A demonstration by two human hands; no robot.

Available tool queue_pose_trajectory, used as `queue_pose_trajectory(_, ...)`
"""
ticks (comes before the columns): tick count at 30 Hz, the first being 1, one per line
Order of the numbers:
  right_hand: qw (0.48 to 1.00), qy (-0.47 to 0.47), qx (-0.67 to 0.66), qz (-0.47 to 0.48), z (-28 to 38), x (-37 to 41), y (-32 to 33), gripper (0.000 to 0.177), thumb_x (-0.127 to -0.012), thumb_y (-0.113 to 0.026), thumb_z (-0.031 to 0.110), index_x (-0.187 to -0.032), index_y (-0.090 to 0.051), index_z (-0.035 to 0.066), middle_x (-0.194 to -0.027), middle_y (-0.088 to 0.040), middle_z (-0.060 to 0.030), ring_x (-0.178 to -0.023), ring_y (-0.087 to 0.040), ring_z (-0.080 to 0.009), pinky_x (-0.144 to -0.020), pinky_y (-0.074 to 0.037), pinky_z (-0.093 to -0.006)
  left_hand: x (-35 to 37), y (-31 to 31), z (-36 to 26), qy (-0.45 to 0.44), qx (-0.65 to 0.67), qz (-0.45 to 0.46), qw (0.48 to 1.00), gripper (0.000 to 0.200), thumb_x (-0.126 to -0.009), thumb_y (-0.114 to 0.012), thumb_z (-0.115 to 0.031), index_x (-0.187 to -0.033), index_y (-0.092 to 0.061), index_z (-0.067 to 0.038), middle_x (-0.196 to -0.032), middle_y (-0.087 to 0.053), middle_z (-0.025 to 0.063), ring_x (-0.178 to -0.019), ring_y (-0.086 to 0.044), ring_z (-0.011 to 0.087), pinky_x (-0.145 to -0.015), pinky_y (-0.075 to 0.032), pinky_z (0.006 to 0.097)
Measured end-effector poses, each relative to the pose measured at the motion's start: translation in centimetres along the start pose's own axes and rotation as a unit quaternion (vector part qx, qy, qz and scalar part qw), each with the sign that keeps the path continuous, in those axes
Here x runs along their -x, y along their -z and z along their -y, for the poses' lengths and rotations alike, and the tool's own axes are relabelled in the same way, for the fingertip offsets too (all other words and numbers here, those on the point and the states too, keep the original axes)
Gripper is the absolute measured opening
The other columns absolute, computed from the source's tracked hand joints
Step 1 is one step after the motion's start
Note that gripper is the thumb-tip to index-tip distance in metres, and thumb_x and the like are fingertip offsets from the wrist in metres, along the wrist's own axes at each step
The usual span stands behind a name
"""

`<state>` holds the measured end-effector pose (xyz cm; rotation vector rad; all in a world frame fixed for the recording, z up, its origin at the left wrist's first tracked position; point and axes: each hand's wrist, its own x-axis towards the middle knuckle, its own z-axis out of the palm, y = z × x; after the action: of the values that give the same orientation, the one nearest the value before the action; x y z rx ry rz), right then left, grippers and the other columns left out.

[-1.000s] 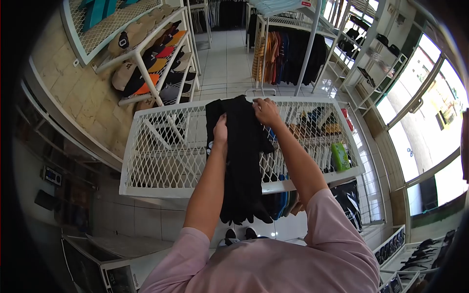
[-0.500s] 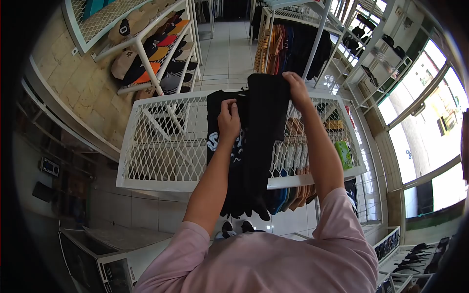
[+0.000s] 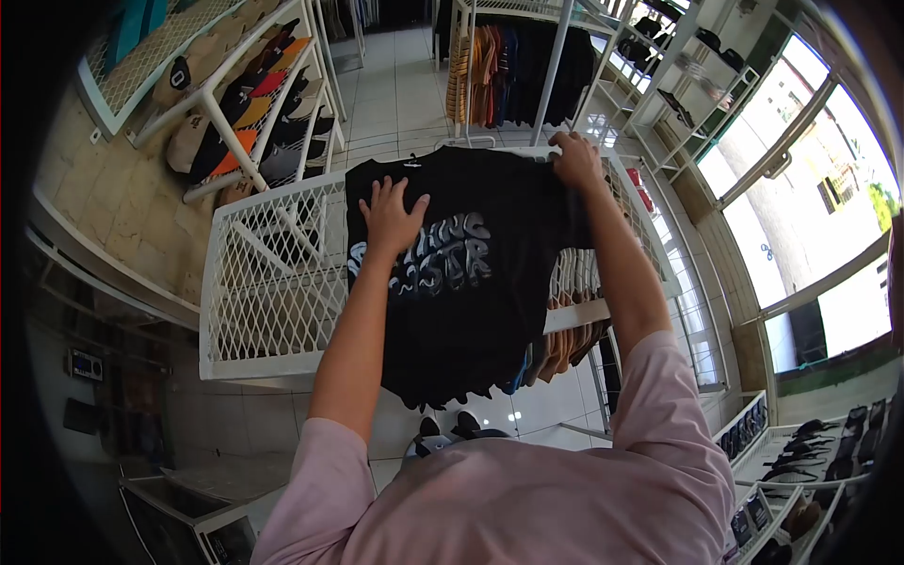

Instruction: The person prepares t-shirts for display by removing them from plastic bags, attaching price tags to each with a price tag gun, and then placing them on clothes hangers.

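Observation:
A black T-shirt (image 3: 452, 334) with pale lettering across its chest is spread over a white mesh-topped rack (image 3: 264, 365). Its lower edge hangs past the rack's near side. My left hand (image 3: 394, 221) lies on the shirt's upper left part, fingers spread, beside the print. At the upper right shoulder, my right hand (image 3: 576, 162) has its fingers bent around the black fabric. The part of the print under my left hand and forearm is hidden.
Caps fill a white tiered stand (image 3: 221, 118) at the left. Coloured shirts (image 3: 485, 71) hang on a rail ahead. More garments (image 3: 565, 353) hang below the mesh top. A glass door (image 3: 800, 141) is at the right, with a shelf of dark accessories (image 3: 800, 452) lower down.
The folded-over half of the T-shirt has been opened out to the right, showing the full print. My left hand has moved left and flattened; the view has shifted slightly.

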<state>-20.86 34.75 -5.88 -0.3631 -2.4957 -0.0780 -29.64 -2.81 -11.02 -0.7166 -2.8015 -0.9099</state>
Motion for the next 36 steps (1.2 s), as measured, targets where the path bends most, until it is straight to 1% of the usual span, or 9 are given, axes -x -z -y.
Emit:
queue_pose_trajectory(5, 0.952, -0.085, -0.291, -0.033, 6.3, 8.2, 9.1, 0.028, -0.096, -0.073, 0.025, -0.116, -0.07, 0.006, -0.096, -0.076, -0.0137, -0.096, -0.075, -0.0321, -0.087, -0.057, -0.0456, 6.4, 8.1, 0.8, -0.022, 0.21, 0.024, 0.977, 0.051, -0.104, -0.071, -0.03, -0.145, -0.062, -0.003, -0.128, -0.072, 0.0189, -0.118, -0.07, 0.0268, -0.101, -0.053, 0.0338)
queue_pose_trajectory(9, 0.894, -0.253, -0.368, -0.034, 11.4, 22.3, 15.7, 0.022, -0.098, -0.077, 0.019, -0.087, -0.07, 0.001, -0.062, -0.061, -0.0061, -0.056, -0.052, -0.0098, -0.055, -0.041, -0.0303, 20.8, 14.8, -1.0, 0.108, 0.319, 0.05, 0.94, 0.029, -0.105, -0.071, -0.029, -0.108, -0.072, 0.0, -0.085, -0.07, 0.0002, -0.081, -0.064, 0.0077, -0.074, -0.05, 0.0267)
queue_pose_trajectory(14, 0.769, -0.406, -0.494, 0.015, 15.7, 32.4, 14.6, 0.027, -0.099, -0.079, 0.022, -0.092, -0.071, -0.003, -0.075, -0.065, -0.0029, -0.07, -0.056, -0.0065, -0.064, -0.046, -0.0244, 29.2, 14.9, -1.8, 0.241, 0.082, 0.096, 0.962, 0.045, -0.101, -0.073, -0.04, -0.087, -0.071, 0.002, -0.07, -0.07, 0.0111, -0.069, -0.068, 0.0171, -0.068, -0.051, 0.0315)
queue_pose_trajectory(18, 0.807, -0.328, -0.488, 0.05, 16.1, 33.2, 12.4, 0.029, -0.098, -0.08, 0.026, -0.094, -0.07, -0.002, -0.079, -0.066, -0.0016, -0.077, -0.058, -0.009, -0.072, -0.048, -0.0271, 30.2, 8.9, 2.2, 0.167, 0.162, 0.044, 0.972, 0.045, -0.102, -0.072, -0.041, -0.096, -0.069, 0.003, -0.081, -0.071, 0.0154, -0.074, -0.069, 0.0209, -0.07, -0.052, 0.0347)
queue_pose_trajectory(25, 0.72, -0.356, -0.584, 0.12, 15.1, 31.6, 14.7, 0.028, -0.101, -0.075, 0.022, -0.082, -0.062, 0.006, -0.077, -0.057, 0.0068, -0.074, -0.046, -0.0023, -0.066, -0.036, -0.0238, 30.4, 9.8, 1.1, 0.168, 0.404, 0.002, 0.899, 0.033, -0.113, -0.058, -0.026, -0.088, -0.061, -0.005, -0.074, -0.052, -0.0062, -0.069, -0.042, 0.0033, -0.064, -0.039, 0.026)
queue_pose_trajectory(28, 0.606, -0.338, -0.713, 0.101, 13.6, 31.8, 13.3, 0.019, -0.103, -0.066, 0.016, -0.086, -0.062, 0.01, -0.075, -0.056, 0.0092, -0.066, -0.048, -0.0022, -0.06, -0.033, -0.0232, 30.3, 9.8, 0.9, 0.18, 0.506, -0.037, 0.843, 0.029, -0.114, -0.056, -0.025, -0.092, -0.062, -0.007, -0.08, -0.051, -0.0073, -0.073, -0.04, 0.0019, -0.07, -0.038, 0.0232)
queue_pose_trajectory(29, 0.547, -0.328, -0.76, 0.128, 12.4, 32.5, 12.0, 0.01, -0.103, -0.061, 0.015, -0.098, -0.066, 0.009, -0.088, -0.068, 0.0031, -0.079, -0.063, -0.008, -0.07, -0.047, -0.0245, 30.2, 9.9, 0.8, 0.193, 0.54, -0.05, 0.818, 0.027, -0.114, -0.055, -0.024, -0.098, -0.065, -0.006, -0.086, -0.056, -0.0066, -0.077, -0.045, 0.0013, -0.075, -0.04, 0.0221)
queue_pose_trajectory(33, 0.313, -0.399, -0.861, 0.045, 12.0, 32.0, 9.7, 0.029, -0.102, -0.062, 0.02, -0.127, -0.065, 0.006, -0.133, -0.07, -0.0122, -0.124, -0.068, -0.0268, -0.111, -0.052, -0.043, 30.2, 11.1, -0.1, 0.219, 0.544, -0.041, 0.809, 0.029, -0.114, -0.055, -0.025, -0.117, -0.07, -0.001, -0.103, -0.07, -0.0012, -0.095, -0.06, 0.0044, -0.091, -0.046, 0.0237)
queue_pose_trajectory(36, 0.31, -0.411, -0.857, 0.035, 12.4, 30.3, 13.4, 0.026, -0.103, -0.061, 0.022, -0.122, -0.065, 0.005, -0.127, -0.071, -0.0105, -0.119, -0.069, -0.0245, -0.109, -0.053, -0.0411, 30.8, 10.7, 1.6, 0.211, 0.55, -0.01, 0.808, 0.033, -0.114, -0.054, -0.026, -0.124, -0.07, 0.001, -0.11, -0.073, 0.0017, -0.102, -0.064, 0.0066, -0.097, -0.048, 0.0254)
